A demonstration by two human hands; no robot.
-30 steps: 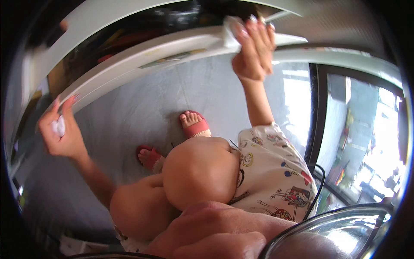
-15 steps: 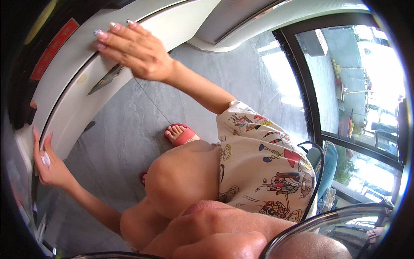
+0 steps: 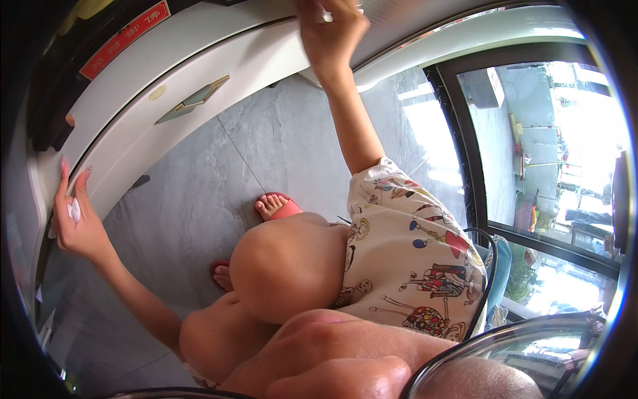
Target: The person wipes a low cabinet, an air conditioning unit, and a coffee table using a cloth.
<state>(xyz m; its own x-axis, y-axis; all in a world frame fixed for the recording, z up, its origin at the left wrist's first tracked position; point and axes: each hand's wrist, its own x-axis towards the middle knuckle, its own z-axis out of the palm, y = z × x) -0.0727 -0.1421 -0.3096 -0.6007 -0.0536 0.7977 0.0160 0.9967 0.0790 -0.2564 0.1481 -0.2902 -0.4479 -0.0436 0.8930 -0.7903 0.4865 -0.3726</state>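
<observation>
At the far left, my left hand (image 3: 81, 223) reaches up to the white drawer unit (image 3: 109, 149). Its thumb and a finger stretch along the corner, and a crumpled white piece, like tissue (image 3: 74, 211), is tucked in the palm by the curled fingers. My right hand (image 3: 332, 36) is raised at the top middle, near the far end of the white furniture. Its fingers bend inward and are partly cut off and blurred; a small white scrap (image 3: 326, 14) shows among them. Below the drawer's gap, a diamond-shaped metal handle (image 3: 194, 100) sits on the front.
A dark object with a red label strip (image 3: 126, 38) rests on the furniture top. My knees (image 3: 279, 266) and red slippers (image 3: 286, 208) are over the grey tiled floor (image 3: 199, 173). A dark-framed glass door (image 3: 465, 133) stands at right, with a blue chair (image 3: 498, 266) below.
My right hand has left the drawer front, moving right and up, its flat fingers now curled. My left hand stays at the corner with the white piece. The view has shifted slightly.
</observation>
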